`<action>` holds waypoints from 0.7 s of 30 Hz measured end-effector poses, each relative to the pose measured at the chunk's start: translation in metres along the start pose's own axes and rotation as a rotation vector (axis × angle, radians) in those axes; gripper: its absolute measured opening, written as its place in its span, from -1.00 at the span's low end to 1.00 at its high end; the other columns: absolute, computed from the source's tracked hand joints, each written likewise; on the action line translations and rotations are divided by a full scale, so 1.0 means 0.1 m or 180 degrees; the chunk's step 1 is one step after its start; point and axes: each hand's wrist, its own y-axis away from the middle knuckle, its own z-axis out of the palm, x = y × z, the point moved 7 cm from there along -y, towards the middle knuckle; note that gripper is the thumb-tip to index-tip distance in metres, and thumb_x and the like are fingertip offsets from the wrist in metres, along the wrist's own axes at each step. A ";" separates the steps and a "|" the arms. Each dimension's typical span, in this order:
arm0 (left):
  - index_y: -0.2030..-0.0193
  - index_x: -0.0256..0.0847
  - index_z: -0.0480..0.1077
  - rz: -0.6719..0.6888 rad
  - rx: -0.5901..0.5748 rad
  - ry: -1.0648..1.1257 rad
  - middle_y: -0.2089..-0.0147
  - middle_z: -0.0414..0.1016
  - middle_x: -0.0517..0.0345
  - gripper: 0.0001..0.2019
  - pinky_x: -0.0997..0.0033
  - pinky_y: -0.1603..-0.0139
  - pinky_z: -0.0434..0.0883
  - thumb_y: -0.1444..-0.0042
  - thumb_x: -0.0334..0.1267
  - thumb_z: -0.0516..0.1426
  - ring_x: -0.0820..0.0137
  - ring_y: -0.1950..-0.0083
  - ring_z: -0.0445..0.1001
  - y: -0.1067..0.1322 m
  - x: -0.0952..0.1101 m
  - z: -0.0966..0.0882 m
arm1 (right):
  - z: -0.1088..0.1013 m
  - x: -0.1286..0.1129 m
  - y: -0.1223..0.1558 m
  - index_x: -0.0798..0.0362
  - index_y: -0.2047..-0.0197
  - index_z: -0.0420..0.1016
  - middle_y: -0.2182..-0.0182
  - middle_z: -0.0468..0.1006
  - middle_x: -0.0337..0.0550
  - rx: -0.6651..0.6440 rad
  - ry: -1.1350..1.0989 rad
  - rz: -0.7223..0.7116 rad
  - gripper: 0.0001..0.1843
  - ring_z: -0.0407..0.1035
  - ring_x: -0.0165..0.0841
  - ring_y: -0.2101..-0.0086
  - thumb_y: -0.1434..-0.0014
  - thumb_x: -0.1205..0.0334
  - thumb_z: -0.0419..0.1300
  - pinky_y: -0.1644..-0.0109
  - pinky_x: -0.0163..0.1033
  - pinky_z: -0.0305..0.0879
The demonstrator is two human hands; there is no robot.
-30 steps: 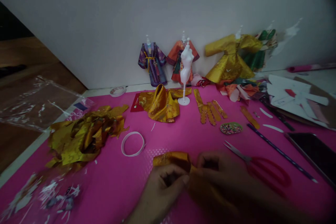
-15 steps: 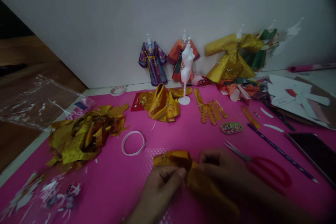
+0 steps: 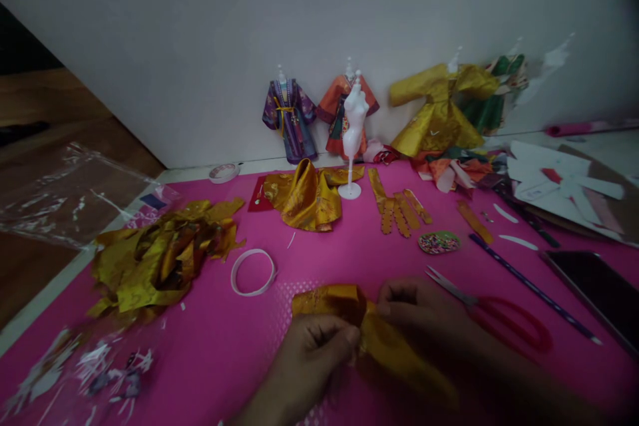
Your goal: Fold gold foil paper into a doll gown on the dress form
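Both my hands pinch a piece of gold fabric [image 3: 324, 299] low in the middle of the head view. My left hand [image 3: 314, 353] grips its near edge between thumb and fingers. Just to the right, my right hand [image 3: 409, 306] has its fingertips closed on the same fabric, whose long end hangs down under my wrist. A pair of red-handled scissors [image 3: 492, 309] lies beside and partly behind my right forearm. Ahead stand a bare white mini mannequin [image 3: 355, 120] and a folded gold garment [image 3: 309, 203] on the pink mat.
Gold fabric scraps [image 3: 164, 259] heap at left, near a roll of tape [image 3: 253, 272]. Cut gold strips [image 3: 397, 210], a tray of beads [image 3: 438, 242], a pencil [image 3: 534, 289] and a phone [image 3: 594, 293] lie at right. Dressed mannequins, one in a purple robe [image 3: 289, 116], line the wall.
My hands stay on the gold fabric, with my left thumb shifted slightly right and down. The fabric's hanging part has turned a little and shows more of its surface. The view has shifted slightly.
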 end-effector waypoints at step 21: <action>0.53 -0.20 0.49 0.0427 0.0008 -0.0668 0.56 0.42 0.22 -0.80 0.47 0.43 0.23 -0.04 -0.22 0.15 0.46 0.51 0.29 0.00 0.16 0.05 | 0.24 -0.48 0.31 -0.03 0.25 0.49 -0.22 0.32 -0.09 0.0097 0.2377 -0.2055 -0.86 0.14 -0.14 -0.25 -0.22 0.39 0.15 -0.27 0.01 0.16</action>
